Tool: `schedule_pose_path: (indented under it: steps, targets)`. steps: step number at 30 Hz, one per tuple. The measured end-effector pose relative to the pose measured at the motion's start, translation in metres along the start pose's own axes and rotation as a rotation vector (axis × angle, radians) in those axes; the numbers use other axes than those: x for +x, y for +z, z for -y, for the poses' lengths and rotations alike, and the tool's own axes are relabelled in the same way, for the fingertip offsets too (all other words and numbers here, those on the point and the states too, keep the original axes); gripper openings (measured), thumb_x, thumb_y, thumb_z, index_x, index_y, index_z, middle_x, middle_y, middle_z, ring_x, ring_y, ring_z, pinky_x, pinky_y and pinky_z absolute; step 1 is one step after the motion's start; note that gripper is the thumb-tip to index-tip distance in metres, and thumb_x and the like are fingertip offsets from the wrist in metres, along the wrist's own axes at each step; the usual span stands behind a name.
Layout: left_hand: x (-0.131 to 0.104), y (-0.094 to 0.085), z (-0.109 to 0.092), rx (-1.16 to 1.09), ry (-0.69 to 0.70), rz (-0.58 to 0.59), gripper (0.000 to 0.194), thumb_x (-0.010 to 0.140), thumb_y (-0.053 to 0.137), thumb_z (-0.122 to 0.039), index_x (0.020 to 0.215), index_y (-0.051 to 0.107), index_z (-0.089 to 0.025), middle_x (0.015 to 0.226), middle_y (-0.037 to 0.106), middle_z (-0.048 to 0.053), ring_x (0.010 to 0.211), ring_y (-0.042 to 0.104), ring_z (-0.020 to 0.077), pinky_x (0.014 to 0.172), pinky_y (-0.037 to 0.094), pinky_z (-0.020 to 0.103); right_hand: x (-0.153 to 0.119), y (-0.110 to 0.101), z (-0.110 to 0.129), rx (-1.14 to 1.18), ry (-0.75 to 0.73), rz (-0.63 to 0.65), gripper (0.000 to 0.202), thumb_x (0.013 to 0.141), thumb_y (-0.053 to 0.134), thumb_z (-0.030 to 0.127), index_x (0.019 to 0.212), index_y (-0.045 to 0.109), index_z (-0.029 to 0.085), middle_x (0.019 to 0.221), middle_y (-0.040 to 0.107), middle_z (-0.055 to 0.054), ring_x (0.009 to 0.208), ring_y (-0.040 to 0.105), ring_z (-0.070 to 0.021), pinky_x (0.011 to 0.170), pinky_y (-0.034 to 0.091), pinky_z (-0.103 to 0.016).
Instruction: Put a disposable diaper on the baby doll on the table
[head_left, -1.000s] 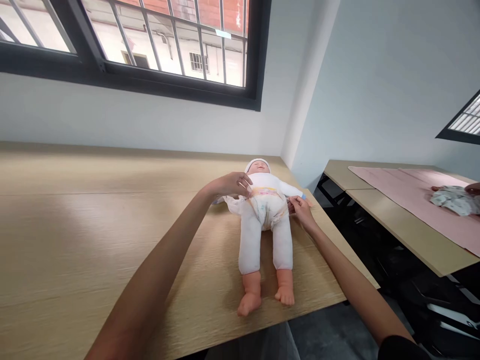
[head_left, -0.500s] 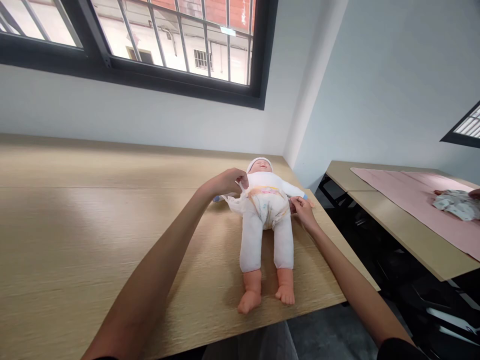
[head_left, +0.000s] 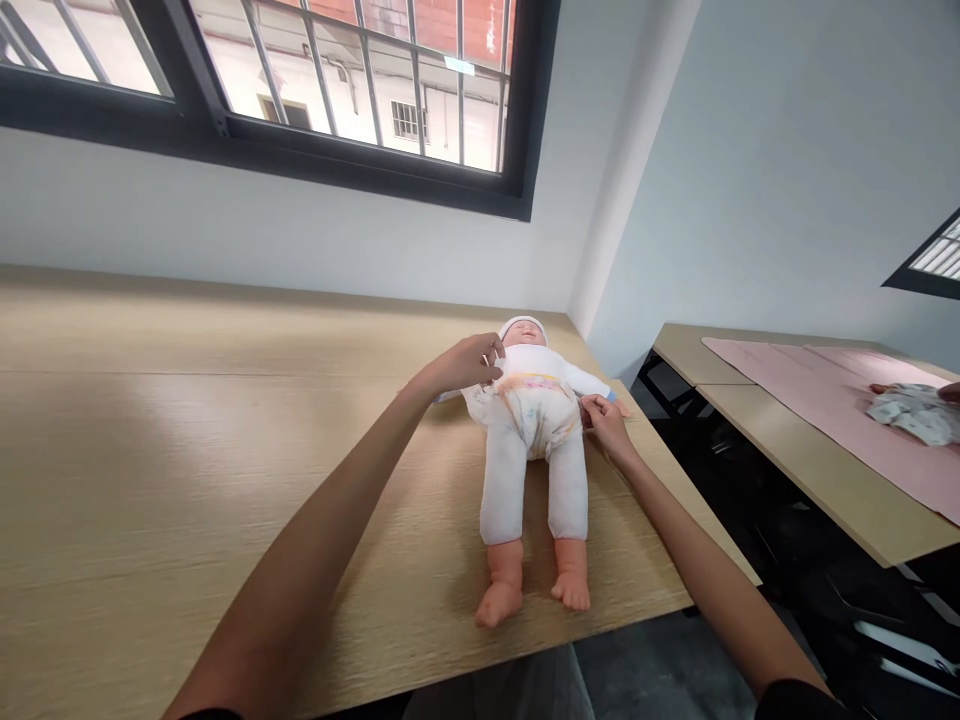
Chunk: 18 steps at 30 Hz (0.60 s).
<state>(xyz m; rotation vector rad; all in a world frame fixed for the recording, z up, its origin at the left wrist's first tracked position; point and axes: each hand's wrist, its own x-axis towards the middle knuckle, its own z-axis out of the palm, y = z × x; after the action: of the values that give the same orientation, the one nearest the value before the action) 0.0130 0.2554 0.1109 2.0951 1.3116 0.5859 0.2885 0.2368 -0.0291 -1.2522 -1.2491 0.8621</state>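
On its back near the table's right end lies a baby doll (head_left: 501,490) with a white cloth body, its bare feet toward me. A white diaper (head_left: 541,412) with a coloured print covers its hips. My left hand (head_left: 474,362) is closed on the diaper's fastening side at the doll's waist, fingertips pinched over the belly. My right hand (head_left: 606,418) pinches the diaper's other side at the hip, close to the doll's blue-cuffed arm. What the right fingertips grip is partly hidden.
The wooden table (head_left: 187,480) stretches left, against the wall below a barred window (head_left: 360,90). Across a gap on the right, a second table (head_left: 795,460) bears a pink mat (head_left: 817,400) and a patterned cloth bundle (head_left: 911,412). Another person's hand (head_left: 949,392) is at the far right edge.
My left hand has moved right and inward over the doll's belly, drawing the diaper's loose side with it. My right hand stays at the hip.
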Motion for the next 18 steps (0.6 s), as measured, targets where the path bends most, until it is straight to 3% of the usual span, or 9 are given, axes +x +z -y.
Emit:
schedule_pose_path:
  steps: [8, 12, 18]
  targets:
    - [0.004, 0.019, -0.007, 0.011, 0.155, 0.000, 0.021, 0.071, 0.058, -0.025, 0.092, 0.054, -0.022, 0.077, 0.053, -0.001, 0.070, 0.056, 0.0158, 0.060, 0.041, 0.025, 0.000, 0.000, -0.001, -0.020, 0.005, 0.001, 0.039, 0.074, 0.060, 0.058, 0.071, 0.056, 0.019, 0.059, 0.050, 0.003, 0.054, 0.045, -0.0129, 0.050, 0.038, -0.026]
    - [0.007, 0.023, -0.004, -0.047, 0.208, 0.007, 0.021, 0.072, 0.059, -0.027, 0.092, 0.054, -0.021, 0.079, 0.058, 0.000, 0.072, 0.058, 0.0160, 0.063, 0.044, 0.026, 0.000, 0.000, -0.003, -0.004, 0.002, 0.009, 0.037, 0.075, 0.060, 0.056, 0.071, 0.056, 0.020, 0.059, 0.049, 0.004, 0.053, 0.044, -0.0124, 0.049, 0.037, -0.025]
    - [0.009, 0.021, -0.001, -0.071, 0.181, 0.065, 0.021, 0.072, 0.059, -0.027, 0.092, 0.060, -0.020, 0.087, 0.066, 0.002, 0.078, 0.062, 0.0167, 0.064, 0.045, 0.025, 0.001, 0.000, -0.004, -0.009, -0.003, 0.002, 0.037, 0.074, 0.061, 0.056, 0.072, 0.057, 0.019, 0.060, 0.051, 0.003, 0.055, 0.045, -0.0126, 0.051, 0.037, -0.026]
